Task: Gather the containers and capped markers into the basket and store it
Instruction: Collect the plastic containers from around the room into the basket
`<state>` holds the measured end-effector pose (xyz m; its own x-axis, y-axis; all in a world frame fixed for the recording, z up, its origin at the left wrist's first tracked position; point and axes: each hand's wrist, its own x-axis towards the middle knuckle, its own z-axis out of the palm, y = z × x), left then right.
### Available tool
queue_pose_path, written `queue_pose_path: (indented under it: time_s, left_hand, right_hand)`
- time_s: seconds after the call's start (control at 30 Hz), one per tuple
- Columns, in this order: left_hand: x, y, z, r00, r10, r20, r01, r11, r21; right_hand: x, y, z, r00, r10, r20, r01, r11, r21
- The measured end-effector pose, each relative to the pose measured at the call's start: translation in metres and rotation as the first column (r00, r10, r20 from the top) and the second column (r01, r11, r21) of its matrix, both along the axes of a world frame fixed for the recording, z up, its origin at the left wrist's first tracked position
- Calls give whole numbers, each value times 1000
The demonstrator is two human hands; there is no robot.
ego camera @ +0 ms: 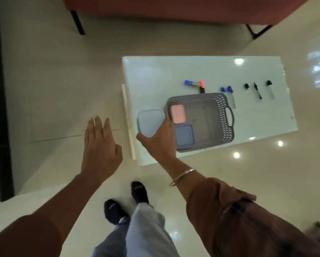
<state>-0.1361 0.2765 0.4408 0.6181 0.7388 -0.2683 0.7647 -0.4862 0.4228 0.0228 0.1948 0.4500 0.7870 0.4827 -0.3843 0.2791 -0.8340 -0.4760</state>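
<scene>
A grey perforated basket [218,115] stands on the white glass table [192,71], with a pink container [177,114] and a blue container [184,135] in its left half. My right hand [162,140] is shut on a pale blue lidded container [149,121], held just left of the basket's rim. My left hand [99,145] hovers open over the floor, left of the table, holding nothing. Beyond the basket lie a blue marker [190,83], a pink highlighter [201,86], a blue-capped marker [231,97], a black marker [257,90] and loose caps [246,86].
A red sofa [174,8] on black legs stands past the table. Glossy tiled floor [53,89] surrounds the low table. A thin white strip [128,123] runs along the table's left edge. My feet in dark socks [125,201] are near the table's front corner.
</scene>
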Motion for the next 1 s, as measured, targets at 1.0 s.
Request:
queue_pose_path:
  time_s: [1.0]
  left_hand:
    - [270, -161, -49, 962, 256, -98, -256, 967, 14]
  right_hand:
    - [288, -80, -113, 967, 167, -192, -165, 986, 30]
